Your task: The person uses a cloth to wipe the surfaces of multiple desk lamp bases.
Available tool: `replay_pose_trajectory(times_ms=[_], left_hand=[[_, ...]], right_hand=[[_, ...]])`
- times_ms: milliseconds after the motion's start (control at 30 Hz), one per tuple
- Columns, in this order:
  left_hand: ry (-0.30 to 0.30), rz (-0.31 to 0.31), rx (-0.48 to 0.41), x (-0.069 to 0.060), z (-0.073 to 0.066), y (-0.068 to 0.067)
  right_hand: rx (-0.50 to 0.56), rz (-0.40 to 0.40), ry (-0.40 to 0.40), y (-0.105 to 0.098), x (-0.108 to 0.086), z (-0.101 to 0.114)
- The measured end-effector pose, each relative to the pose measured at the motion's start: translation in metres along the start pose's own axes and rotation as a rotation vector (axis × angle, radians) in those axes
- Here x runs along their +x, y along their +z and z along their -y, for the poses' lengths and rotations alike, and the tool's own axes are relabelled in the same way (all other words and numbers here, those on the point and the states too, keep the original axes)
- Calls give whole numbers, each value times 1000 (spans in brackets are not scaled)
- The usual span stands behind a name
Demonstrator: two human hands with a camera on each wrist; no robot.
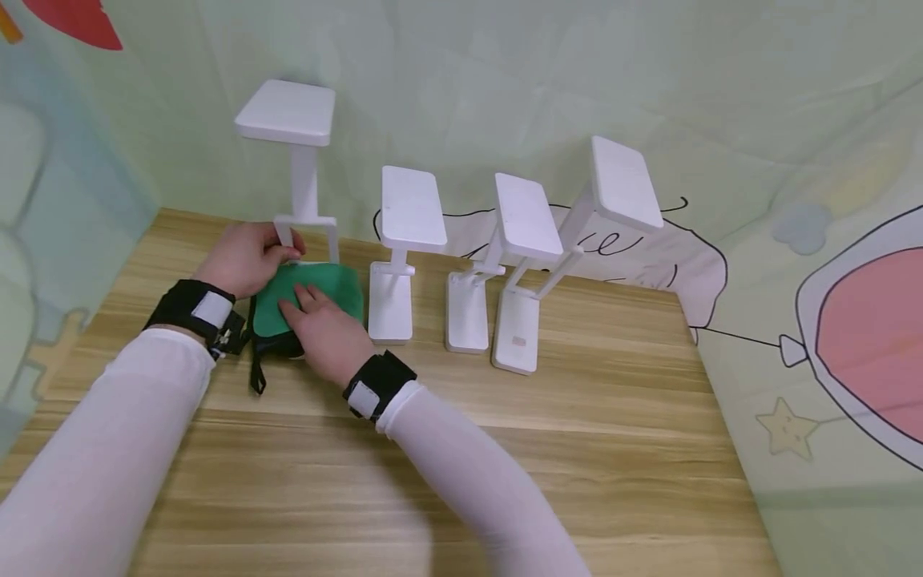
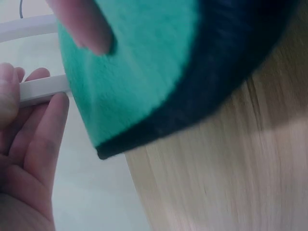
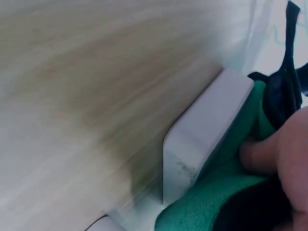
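Observation:
My left hand (image 1: 241, 260) holds the forked lower arm of the leftmost white desk lamp (image 1: 305, 184), just above its base. In the left wrist view, thumb and fingers pinch that slim white bar (image 2: 45, 90). Over the lamp's base lies a green cloth (image 1: 335, 280) with a black edge and a black loop. My right hand (image 1: 333, 338) presses this cloth down with its fingers spread on top. The right wrist view shows the side of the white base (image 3: 207, 120) sticking out under the cloth, with a dark smudge on its end.
Three more white lamps stand to the right: one close by (image 1: 392, 300), another (image 1: 467, 312), and a taller one (image 1: 517, 332). A patterned fabric backdrop (image 1: 461, 96) rises behind the wooden table (image 1: 613, 449).

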State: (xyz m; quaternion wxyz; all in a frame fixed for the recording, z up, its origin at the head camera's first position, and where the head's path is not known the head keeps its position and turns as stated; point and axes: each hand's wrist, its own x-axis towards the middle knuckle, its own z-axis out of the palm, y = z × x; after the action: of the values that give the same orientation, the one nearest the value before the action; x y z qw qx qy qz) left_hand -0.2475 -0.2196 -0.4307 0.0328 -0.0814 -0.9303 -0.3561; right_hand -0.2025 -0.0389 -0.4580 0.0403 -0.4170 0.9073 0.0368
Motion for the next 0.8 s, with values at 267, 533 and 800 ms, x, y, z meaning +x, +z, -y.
replay_pose_trajectory(times_ms=[267,533,800], left_hand=[[0,-11,-11,0,2,2],[7,-30,12,-2,0,2],[-9,-13,-16,-2,-1,2]], right_hand=[[-64,32,-57,-6,-28,12],[-53,17,-145,-1,-17,13],[14,1,-26,1,5,6]])
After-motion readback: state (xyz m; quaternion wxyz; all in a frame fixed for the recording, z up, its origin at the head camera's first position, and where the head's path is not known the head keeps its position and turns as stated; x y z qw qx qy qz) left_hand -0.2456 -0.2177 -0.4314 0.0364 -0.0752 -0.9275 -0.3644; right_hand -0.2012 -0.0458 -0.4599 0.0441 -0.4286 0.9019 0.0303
